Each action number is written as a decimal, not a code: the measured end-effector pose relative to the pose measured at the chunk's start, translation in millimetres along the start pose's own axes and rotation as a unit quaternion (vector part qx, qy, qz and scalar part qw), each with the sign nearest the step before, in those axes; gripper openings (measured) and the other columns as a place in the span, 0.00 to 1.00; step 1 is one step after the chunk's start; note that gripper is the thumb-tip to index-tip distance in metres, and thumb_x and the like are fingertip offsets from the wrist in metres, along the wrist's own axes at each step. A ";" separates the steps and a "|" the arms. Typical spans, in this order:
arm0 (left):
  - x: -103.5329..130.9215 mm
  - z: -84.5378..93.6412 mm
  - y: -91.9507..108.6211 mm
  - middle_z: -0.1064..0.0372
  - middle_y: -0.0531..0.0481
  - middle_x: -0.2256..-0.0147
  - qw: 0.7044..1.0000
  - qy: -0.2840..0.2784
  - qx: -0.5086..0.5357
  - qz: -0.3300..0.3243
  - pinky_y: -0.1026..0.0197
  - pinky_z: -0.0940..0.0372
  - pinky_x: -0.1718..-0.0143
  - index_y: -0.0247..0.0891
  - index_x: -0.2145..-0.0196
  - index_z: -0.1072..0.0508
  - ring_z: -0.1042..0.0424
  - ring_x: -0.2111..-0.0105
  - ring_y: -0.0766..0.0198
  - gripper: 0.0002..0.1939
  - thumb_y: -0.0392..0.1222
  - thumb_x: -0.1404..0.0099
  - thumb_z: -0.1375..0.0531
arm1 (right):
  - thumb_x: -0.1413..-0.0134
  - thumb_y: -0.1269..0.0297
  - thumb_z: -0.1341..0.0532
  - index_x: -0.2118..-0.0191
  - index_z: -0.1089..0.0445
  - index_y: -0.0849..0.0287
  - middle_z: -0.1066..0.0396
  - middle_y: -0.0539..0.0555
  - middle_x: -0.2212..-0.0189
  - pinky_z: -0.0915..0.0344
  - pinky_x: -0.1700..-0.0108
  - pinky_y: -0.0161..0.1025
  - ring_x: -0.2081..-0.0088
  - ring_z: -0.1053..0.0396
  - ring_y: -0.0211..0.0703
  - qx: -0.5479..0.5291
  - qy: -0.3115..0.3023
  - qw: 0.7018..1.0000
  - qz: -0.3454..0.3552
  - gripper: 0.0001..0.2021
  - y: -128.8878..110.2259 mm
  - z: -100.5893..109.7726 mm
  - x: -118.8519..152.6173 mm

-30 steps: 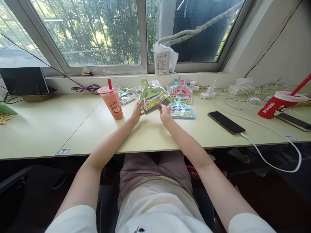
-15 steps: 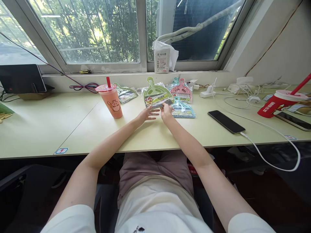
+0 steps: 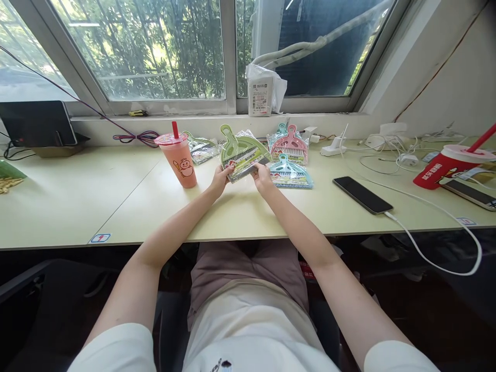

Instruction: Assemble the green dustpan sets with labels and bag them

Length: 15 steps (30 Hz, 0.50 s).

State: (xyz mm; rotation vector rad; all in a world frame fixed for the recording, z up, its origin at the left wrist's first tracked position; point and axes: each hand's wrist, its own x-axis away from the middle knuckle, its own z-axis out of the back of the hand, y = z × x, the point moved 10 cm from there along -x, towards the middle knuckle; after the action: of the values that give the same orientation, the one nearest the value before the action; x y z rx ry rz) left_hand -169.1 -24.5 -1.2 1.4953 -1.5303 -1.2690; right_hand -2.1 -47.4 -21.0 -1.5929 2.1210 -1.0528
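Between both hands is a green mini dustpan and brush set [image 3: 243, 153] in clear plastic wrap, tilted with its handle toward the upper left. My left hand [image 3: 221, 179] grips its lower left corner, fingers closed. My right hand [image 3: 263, 176] pinches the lower right edge. Just right of it lies a blue wrapped set [image 3: 290, 173]. Behind that is a pink set [image 3: 290, 145], partly over another blue one [image 3: 277, 135]. A second green set [image 3: 201, 149] lies to the left, partly hidden by the drink cup.
A pink drink cup [image 3: 180, 163] with a red straw stands left of my hands. To the right lie a black phone [image 3: 362, 195] on a white charging cable, a tilted red cup [image 3: 437, 168] and tangled cords [image 3: 391, 152]. A tablet [image 3: 36, 124] stands at far left.
My left hand, open and beside the set before, has closed on its corner. The green set has turned, its handle swinging left. My right hand keeps its hold.
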 end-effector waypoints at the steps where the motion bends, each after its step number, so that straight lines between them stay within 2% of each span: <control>1: -0.2 0.2 0.1 0.22 0.51 0.62 1.000 0.003 0.003 -0.002 0.62 0.27 0.62 0.39 0.59 0.30 0.21 0.61 0.60 0.20 0.41 0.49 0.30 | 0.45 0.81 0.40 0.70 0.33 0.58 0.27 0.44 0.76 0.23 0.54 0.31 0.71 0.27 0.31 0.001 -0.007 1.000 -0.002 0.10 0.1 -1.0 -1.3; 9: -0.6 2.8 0.4 0.23 0.50 0.61 1.000 0.013 -0.002 0.000 0.59 0.27 0.57 0.40 0.58 0.31 0.22 0.58 0.59 0.22 0.42 0.49 0.30 | 0.48 0.82 0.40 0.71 0.35 0.57 0.28 0.43 0.78 0.24 0.58 0.30 0.72 0.27 0.32 0.010 -0.034 0.999 -0.008 0.12 5.0 -4.4 -9.9; 15: 1.2 -0.5 1.8 0.21 0.47 0.58 1.000 0.002 -0.007 -0.005 0.55 0.25 0.53 0.40 0.57 0.31 0.21 0.53 0.53 0.24 0.44 0.49 0.29 | 0.48 0.82 0.39 0.72 0.35 0.56 0.27 0.43 0.77 0.24 0.54 0.32 0.72 0.27 0.31 0.013 -0.034 0.999 -0.005 0.12 5.7 -3.9 -13.8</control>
State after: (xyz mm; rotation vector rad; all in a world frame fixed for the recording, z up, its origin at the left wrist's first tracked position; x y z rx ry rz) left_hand -169.5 -25.9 0.5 1.4979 -1.5090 -1.2797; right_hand -3.7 -32.6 -25.0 -1.6048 2.0484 -1.0107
